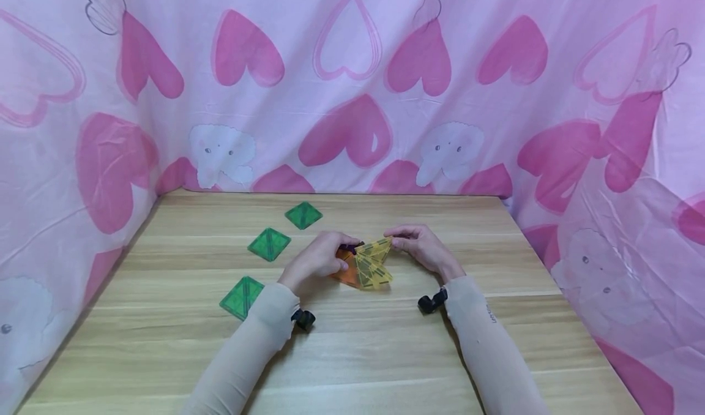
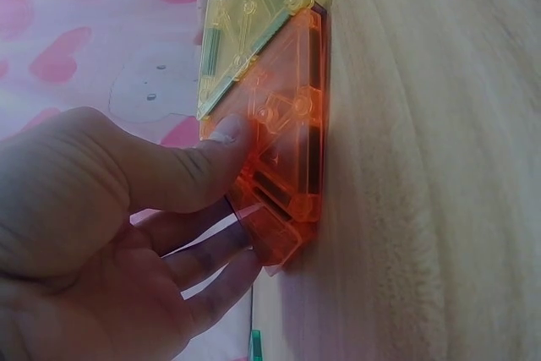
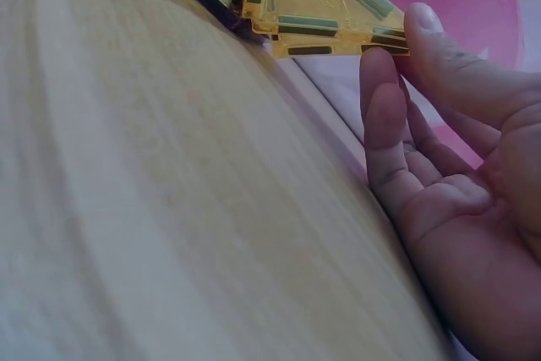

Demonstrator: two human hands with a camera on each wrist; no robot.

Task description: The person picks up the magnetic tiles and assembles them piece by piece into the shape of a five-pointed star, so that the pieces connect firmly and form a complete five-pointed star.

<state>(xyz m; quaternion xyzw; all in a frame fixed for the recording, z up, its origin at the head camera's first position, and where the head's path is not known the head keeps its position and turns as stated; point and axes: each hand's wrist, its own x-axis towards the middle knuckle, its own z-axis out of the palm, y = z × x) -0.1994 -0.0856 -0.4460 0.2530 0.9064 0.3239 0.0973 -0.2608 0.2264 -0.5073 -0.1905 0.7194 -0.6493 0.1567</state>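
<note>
One R-sleeve print (image 1: 491,314), illegible; R fingers (image 3: 385,120) pinch ylw tile (image 3: 325,2).

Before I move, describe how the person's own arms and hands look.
The left hand and right hand are bare. A long beige fabric left sleeve and matching right sleeve reach the wrists, where a small black left device and similar right device sit. Dark lettering, too small to read, marks the right sleeve.
</note>
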